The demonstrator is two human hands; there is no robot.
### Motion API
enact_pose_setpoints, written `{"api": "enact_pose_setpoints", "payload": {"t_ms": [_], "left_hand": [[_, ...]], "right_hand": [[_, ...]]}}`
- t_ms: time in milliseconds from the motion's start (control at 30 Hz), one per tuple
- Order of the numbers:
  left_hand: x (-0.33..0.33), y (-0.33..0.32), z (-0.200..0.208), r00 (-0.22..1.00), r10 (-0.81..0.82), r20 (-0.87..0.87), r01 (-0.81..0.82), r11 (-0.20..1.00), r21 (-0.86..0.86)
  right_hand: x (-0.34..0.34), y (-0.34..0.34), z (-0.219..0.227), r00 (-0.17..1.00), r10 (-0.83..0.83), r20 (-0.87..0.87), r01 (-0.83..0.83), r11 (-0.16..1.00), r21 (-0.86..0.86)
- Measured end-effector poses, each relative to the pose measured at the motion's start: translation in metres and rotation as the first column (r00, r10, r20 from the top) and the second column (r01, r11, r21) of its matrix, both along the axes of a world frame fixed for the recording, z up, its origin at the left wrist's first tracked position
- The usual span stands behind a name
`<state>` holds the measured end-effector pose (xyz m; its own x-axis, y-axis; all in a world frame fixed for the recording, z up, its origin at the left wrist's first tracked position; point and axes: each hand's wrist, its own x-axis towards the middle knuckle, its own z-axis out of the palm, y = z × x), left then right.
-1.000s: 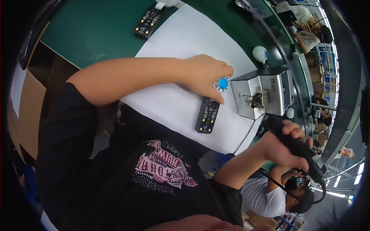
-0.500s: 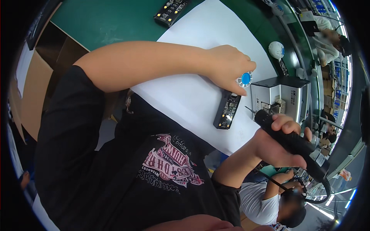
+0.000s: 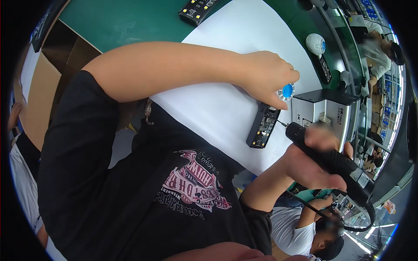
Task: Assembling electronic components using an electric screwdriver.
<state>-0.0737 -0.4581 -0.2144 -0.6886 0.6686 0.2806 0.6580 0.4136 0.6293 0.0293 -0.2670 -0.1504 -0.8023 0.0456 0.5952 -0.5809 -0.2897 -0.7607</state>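
Green tabletop (image 3: 117, 26) at upper left, white paper sheet (image 3: 213, 37) spread over it. Black circuit module (image 3: 197, 12) with yellow squares at top edge, beside sheet's border. White round device (image 3: 313, 44) with blue patch right of sheet, slim black module (image 3: 325, 71) just beside it. Brown cardboard (image 3: 45, 98) at left. Co-worker in white shirt (image 3: 291, 230) at lower right; second co-worker (image 3: 379, 56) at upper right, near shelves (image 3: 386, 111).

The cylindrical black screwdriver (image 3: 339, 163) at right looks matt plastic; the white paper sheet (image 3: 209, 108) and green bench (image 3: 117, 21), smooth; the silver box (image 3: 337, 114), satin metal; the black T-shirt (image 3: 96, 174), matt cloth.
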Motion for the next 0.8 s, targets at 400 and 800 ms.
{"api": "enact_pose_setpoints", "payload": {"t_ms": [400, 800], "left_hand": [[-0.005, 0.000, 0.002, 0.998, -0.005, -0.060, 0.005, 1.000, -0.001], [-0.004, -0.003, 0.006, 0.998, 0.043, -0.049, -0.045, 0.997, -0.057]], "right_hand": [[-0.010, 0.015, 0.012, 0.996, -0.085, 0.010, 0.086, 0.995, -0.047], [-0.017, 0.038, 0.036, 0.787, -0.617, -0.021, 0.615, 0.782, 0.099]]}}
